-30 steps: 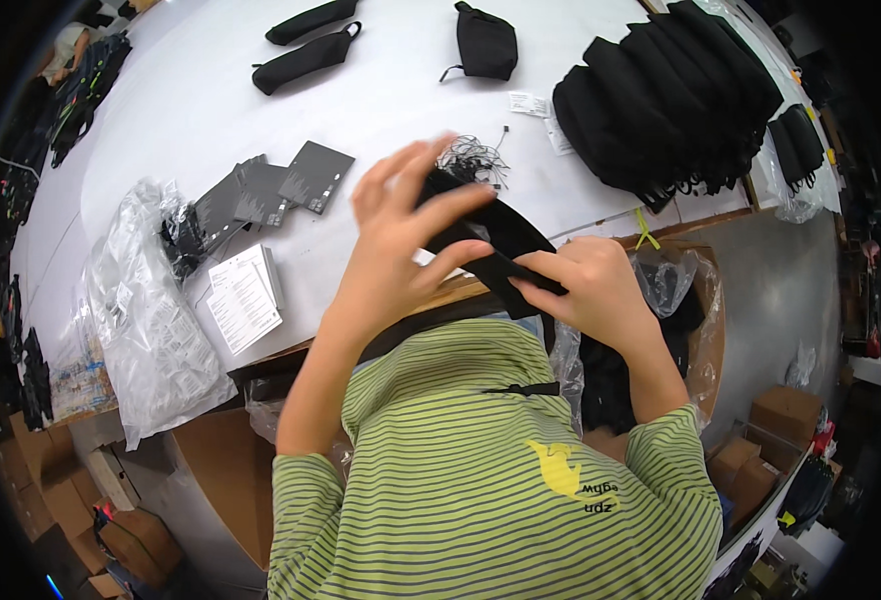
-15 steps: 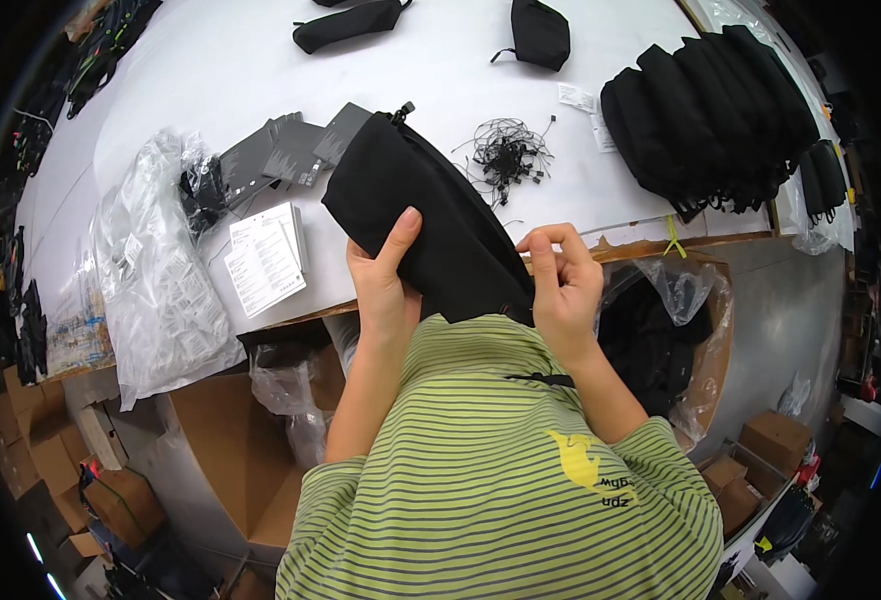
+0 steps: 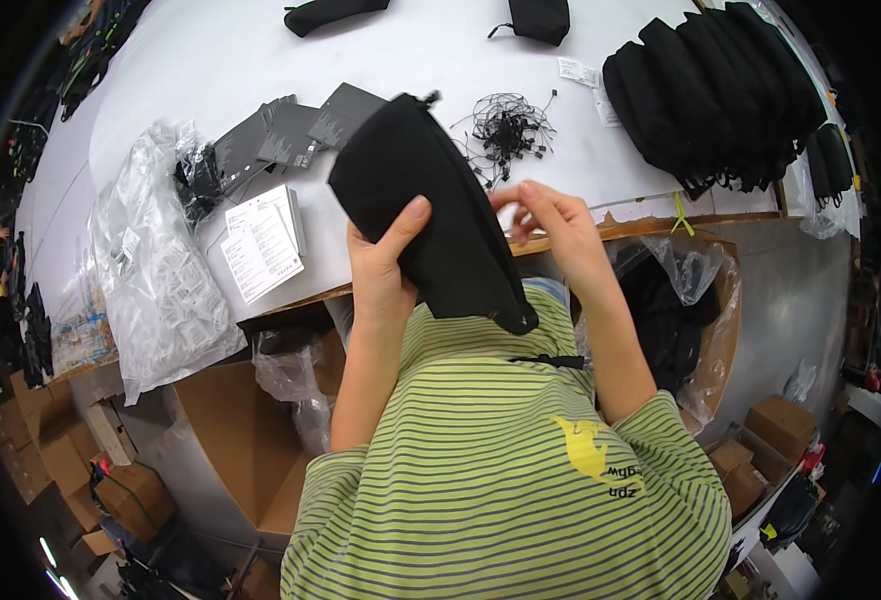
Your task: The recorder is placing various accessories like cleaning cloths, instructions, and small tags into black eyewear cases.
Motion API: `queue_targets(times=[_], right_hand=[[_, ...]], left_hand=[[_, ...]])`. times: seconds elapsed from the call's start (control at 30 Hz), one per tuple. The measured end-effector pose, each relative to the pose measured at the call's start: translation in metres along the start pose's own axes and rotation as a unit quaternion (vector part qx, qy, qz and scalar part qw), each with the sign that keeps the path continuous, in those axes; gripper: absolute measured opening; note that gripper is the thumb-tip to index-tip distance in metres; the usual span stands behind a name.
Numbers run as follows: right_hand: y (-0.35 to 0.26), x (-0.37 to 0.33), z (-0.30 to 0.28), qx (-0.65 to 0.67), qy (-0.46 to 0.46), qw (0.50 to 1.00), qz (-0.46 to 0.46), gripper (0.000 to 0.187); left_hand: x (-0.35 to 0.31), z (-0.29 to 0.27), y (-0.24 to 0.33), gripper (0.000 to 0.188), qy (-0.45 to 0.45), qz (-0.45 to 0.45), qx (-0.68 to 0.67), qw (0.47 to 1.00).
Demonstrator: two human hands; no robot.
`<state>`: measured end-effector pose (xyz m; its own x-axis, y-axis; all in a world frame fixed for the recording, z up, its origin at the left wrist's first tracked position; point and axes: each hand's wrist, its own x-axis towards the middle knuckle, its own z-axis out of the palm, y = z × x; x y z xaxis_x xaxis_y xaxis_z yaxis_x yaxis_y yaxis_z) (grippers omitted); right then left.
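A black fabric zip pouch point(image 3: 416, 200) is held tilted above the table's front edge. My left hand point(image 3: 386, 255) grips its left side, thumb lying across the front and the other fingers behind. At the pouch's upper end, a small dark tab point(image 3: 431, 98) sticks out. Close to the pouch's right edge is my right hand point(image 3: 556, 225), its fingers loosely bent and apart, slightly blurred. I cannot tell whether its fingertips touch the pouch. Beyond the pouch lie a tangle of thin black strings point(image 3: 509, 130) and several dark grey printed cards point(image 3: 291, 135).
White printed leaflets point(image 3: 261, 245) sit beside a clear plastic bag of labels point(image 3: 156, 280). Stacked black pouches point(image 3: 716, 100) stand at the right, and more pouches point(image 3: 539, 20) lie at the back. Below the table edge are cardboard boxes point(image 3: 236, 440) with plastic liners.
My right hand has moved up and left along the pouch's edge, out of its pinch near the lower end. The pouch has shifted slightly, its lower end now clear of that hand.
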<state>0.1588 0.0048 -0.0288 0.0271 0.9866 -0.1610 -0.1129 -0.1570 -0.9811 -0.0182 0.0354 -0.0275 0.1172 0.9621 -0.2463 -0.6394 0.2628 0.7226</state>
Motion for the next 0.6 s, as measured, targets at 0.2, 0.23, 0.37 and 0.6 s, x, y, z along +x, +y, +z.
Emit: queue_targets(times=[0.2,0.23,0.37,0.6], right_hand=[[-0.028,0.016,0.015,0.059,0.108,0.985,-0.118,0.029],[-0.027,0.017,0.014,0.060,0.107,0.985,-0.120,0.029],[-0.023,0.019,0.006,0.012,0.154,0.972,-0.175,0.019],[-0.028,0.007,0.010,-0.147,0.109,0.955,-0.232,0.010]], left_hand=[[-0.005,0.007,-0.003,0.041,-0.053,-0.109,0.063,0.991],[-0.007,0.007,-0.002,0.041,-0.067,-0.130,0.087,0.985],[-0.006,0.008,-0.003,0.042,-0.071,-0.138,0.096,0.983],[0.000,0.006,-0.004,0.036,-0.020,-0.124,0.030,0.992]])
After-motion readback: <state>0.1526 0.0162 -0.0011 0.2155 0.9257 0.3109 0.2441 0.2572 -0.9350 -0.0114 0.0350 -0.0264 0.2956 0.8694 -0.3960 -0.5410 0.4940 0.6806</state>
